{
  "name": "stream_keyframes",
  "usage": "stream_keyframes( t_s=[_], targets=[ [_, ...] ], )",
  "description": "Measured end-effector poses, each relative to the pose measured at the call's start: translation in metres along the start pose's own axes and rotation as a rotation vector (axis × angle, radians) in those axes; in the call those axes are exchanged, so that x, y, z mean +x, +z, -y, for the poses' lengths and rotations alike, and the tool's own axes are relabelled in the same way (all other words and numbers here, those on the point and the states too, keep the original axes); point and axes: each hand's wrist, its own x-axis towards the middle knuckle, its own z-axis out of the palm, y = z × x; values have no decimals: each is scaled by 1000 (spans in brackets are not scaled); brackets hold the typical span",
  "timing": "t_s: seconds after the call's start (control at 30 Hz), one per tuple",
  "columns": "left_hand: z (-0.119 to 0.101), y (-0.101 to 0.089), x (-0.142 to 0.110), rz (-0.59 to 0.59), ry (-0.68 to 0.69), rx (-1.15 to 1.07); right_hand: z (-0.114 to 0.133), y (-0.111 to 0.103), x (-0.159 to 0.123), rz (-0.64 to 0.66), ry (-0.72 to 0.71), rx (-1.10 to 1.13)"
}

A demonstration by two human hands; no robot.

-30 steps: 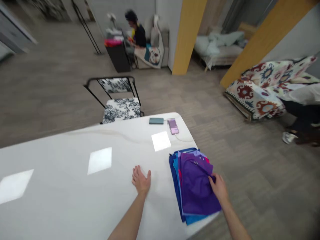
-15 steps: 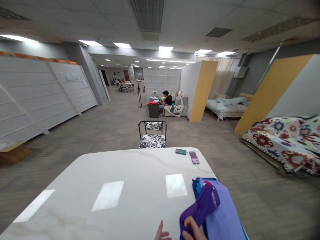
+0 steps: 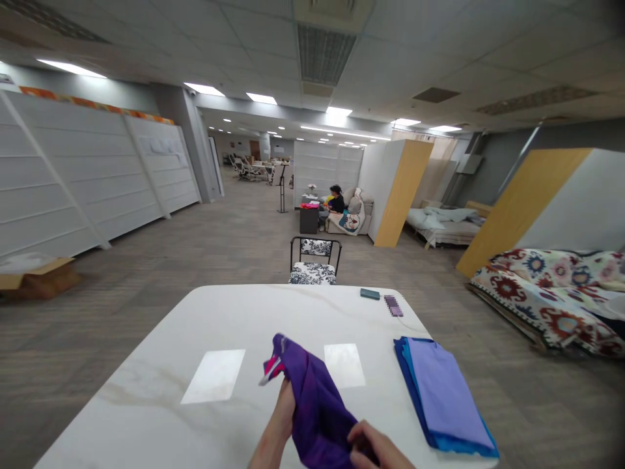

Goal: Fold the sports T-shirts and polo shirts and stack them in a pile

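Observation:
A crumpled purple cloth [image 3: 317,397] hangs above the white table, with a pink and white edge showing at its upper left end. My left hand [image 3: 284,407] holds it near that end, the fingers mostly hidden behind or in the fabric. Closed on the cloth's lower right edge is my right hand [image 3: 374,446], its fingers curled. Right of both hands, a neat stack of folded cloths [image 3: 446,397] lies at the table's right side, lilac on top with blue ones beneath.
The white marbled table [image 3: 161,358] carries a dark teal flat case [image 3: 370,294] and a blurred purple phone-like item [image 3: 393,306] at the far right corner. A patterned chair [image 3: 315,260] stands beyond. Farther off, a person [image 3: 336,200] sits on a sofa; a cardboard box [image 3: 43,277] is left.
The purple cloth has come off the stack and moved left over the table. My left hand, empty before, now holds it too. The view has shifted slightly.

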Motion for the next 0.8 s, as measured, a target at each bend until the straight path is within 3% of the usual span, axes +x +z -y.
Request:
stream_keyframes(
  t_s=[0.07,0.13,0.17,0.27,0.37,0.43,0.57,0.63,0.8],
  targets=[
    [-14,-11,-8,70,179,-24,-3,-5,0,-42,2,17],
    [-27,-14,-27,228,333,63,2,-5,2,-197,6,113],
    [-32,-14,-39,324,364,138,6,-4,6,-213,19,181],
    [-34,-8,-78,535,352,347,19,4,23,-86,59,425],
    [-15,3,-96,592,271,385,20,12,39,-56,70,536],
    [7,12,-91,508,182,264,11,15,45,-86,55,537],
    [41,16,-65,80,118,60,-9,11,54,-8,-46,501],
    [40,9,-58,-39,182,79,-11,7,58,31,-87,450],
    [7,-23,-56,-97,330,194,10,-8,71,-54,-127,395]
  ],
)
